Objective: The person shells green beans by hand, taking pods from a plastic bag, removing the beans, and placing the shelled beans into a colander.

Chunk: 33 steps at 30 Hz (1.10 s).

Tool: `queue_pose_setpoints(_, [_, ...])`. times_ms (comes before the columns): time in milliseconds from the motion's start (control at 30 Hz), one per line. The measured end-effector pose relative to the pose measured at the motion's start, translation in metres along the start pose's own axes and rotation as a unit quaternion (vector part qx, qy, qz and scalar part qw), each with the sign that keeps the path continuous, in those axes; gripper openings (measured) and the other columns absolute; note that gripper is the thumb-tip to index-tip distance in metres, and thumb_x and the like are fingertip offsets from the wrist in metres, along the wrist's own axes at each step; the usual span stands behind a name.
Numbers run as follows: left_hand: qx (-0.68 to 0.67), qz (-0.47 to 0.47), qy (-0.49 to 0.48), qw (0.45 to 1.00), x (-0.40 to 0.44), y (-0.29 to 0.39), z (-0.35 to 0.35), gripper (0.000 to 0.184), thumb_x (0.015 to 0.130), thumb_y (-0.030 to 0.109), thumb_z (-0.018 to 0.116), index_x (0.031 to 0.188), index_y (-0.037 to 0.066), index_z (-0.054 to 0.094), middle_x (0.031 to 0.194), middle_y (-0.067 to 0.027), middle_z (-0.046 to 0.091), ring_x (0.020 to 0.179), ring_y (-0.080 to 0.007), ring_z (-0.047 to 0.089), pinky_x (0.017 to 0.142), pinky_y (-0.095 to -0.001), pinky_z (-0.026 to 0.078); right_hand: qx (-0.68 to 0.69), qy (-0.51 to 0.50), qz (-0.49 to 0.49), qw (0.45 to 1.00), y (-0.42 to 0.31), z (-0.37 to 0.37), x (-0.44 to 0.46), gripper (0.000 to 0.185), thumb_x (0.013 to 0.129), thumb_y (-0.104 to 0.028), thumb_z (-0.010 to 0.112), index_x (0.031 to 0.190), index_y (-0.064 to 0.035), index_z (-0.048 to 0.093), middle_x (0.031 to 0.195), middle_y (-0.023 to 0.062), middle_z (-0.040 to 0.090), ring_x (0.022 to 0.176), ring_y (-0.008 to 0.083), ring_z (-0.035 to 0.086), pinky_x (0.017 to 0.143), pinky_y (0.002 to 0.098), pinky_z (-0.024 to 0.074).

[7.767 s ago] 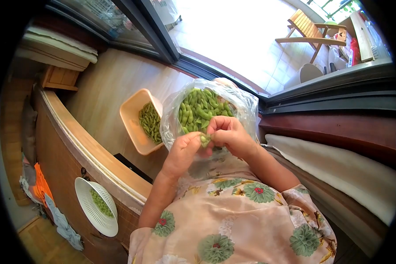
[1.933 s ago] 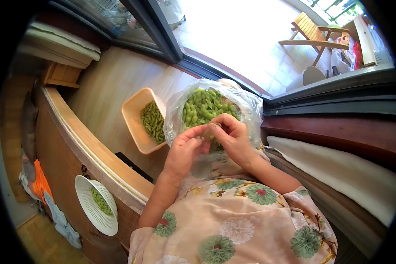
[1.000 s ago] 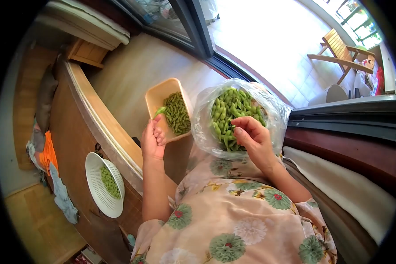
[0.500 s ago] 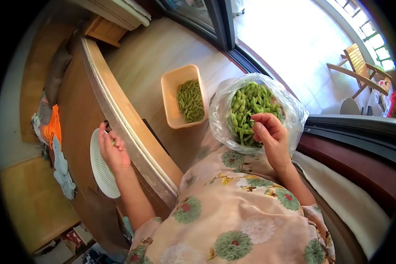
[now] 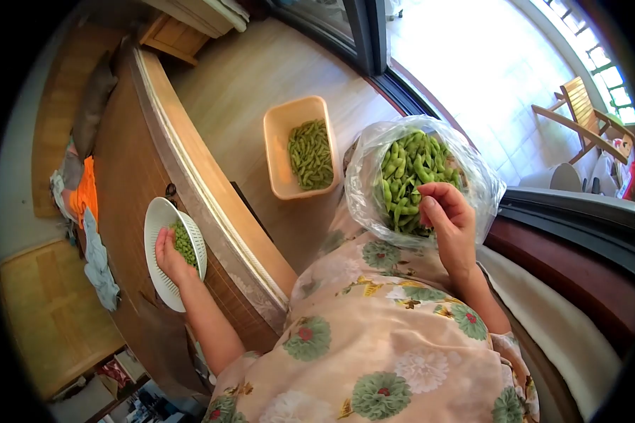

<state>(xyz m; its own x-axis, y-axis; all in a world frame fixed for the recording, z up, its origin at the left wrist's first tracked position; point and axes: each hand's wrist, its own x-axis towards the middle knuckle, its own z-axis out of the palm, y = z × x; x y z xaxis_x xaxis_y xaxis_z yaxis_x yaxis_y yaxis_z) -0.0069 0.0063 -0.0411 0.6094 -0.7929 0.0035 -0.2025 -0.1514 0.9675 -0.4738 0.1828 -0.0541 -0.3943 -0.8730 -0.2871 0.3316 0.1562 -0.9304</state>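
Note:
Over the white colander (image 5: 159,282) on the left is my left hand (image 5: 173,255), its fingers stretched out beside the shelled green beans (image 5: 184,243) and nothing visible held in them. My right hand (image 5: 446,215) is closed in a pinch above the green pods (image 5: 418,161) in the clear plastic bag (image 5: 363,204) on my lap; whatever lies between its fingertips is too small or hidden to name. A peach plastic bin (image 5: 277,151) on the floor, between my hands and farther forward, holds more green pods (image 5: 310,156).
The colander rests on a brown mat-covered surface with a raised wooden edge (image 5: 215,176). Orange cloth (image 5: 85,190) and grey-blue cloth (image 5: 100,264) lie at the far left. A wooden chair (image 5: 578,109) stands beyond the sliding door's frame at the upper right.
My left hand has gone from the bag past the bin to the colander; the green piece seen in it earlier no longer shows. My right hand stays by the bag, and the view has turned left.

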Motion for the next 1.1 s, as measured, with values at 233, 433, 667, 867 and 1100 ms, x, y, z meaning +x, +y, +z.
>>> queue_pose_setpoints(233, [0.012, 0.185, -0.006, 0.983, -0.030, 0.027, 0.034, 0.027, 0.099, 0.012, 0.043, 0.119, 0.000, 0.056, 0.091, -0.0044, 0.058, 0.090, -0.0138, 0.053, 0.085, -0.0299, 0.044, -0.016, 0.006, 0.016, 1.000, -0.002, 0.004, 0.002, 0.016, 0.093, -0.008, 0.057, 0.107, -0.0006, 0.060, 0.083, -0.0009, 0.058, 0.071, 0.0055, 0.051, 0.063, 0.0192, 0.0421])
queue_pose_setpoints(433, [-0.057, 0.151, -0.210, 0.964, -0.090, 0.037, 0.119, 0.026, 0.098, 0.011, 0.046, 0.120, 0.001, 0.055, 0.093, -0.0039, 0.059, 0.090, -0.0119, 0.053, 0.085, -0.0290, 0.043, -0.031, -0.004, 0.027, 0.999, -0.005, 0.014, 0.007, 0.015, 0.093, -0.008, 0.057, 0.106, -0.0003, 0.060, 0.082, -0.0012, 0.056, 0.071, 0.0054, 0.051, 0.064, 0.0192, 0.0415])
queue_pose_setpoints(667, [-0.159, -0.210, -0.205, 0.943, -0.068, -0.021, 0.192, 0.036, 0.094, 0.013, 0.050, 0.128, 0.003, 0.047, 0.116, -0.0099, 0.054, 0.099, -0.0177, 0.054, 0.087, -0.0329, 0.045, -0.040, 0.009, 0.028, 0.999, -0.010, 0.021, 0.009, 0.016, 0.093, -0.009, 0.058, 0.106, 0.0003, 0.060, 0.082, -0.0004, 0.057, 0.072, 0.0058, 0.051, 0.065, 0.0202, 0.0419])
queue_pose_setpoints(867, [-0.090, -0.400, -0.007, 0.912, -0.037, -0.185, 0.212, 0.049, 0.090, 0.017, 0.053, 0.133, -0.002, 0.038, 0.132, -0.0146, 0.044, 0.116, -0.0301, 0.050, 0.092, -0.0452, 0.045, -0.045, 0.016, 0.028, 0.998, -0.007, 0.023, 0.016, 0.016, 0.093, -0.007, 0.058, 0.105, 0.0018, 0.059, 0.082, 0.0005, 0.056, 0.072, 0.0072, 0.051, 0.064, 0.0208, 0.0412])
queue_pose_setpoints(1100, [-0.067, -0.535, -0.142, 0.830, -0.059, -0.330, 0.187, 0.050, 0.088, 0.024, 0.058, 0.131, 0.004, 0.044, 0.130, -0.0141, 0.048, 0.122, -0.0320, 0.047, 0.102, -0.0504, 0.036, -0.076, 0.017, 0.037, 0.996, -0.016, 0.029, 0.019, 0.015, 0.092, -0.006, 0.058, 0.105, 0.0023, 0.059, 0.081, 0.0003, 0.056, 0.071, 0.0072, 0.051, 0.064, 0.0207, 0.0411])
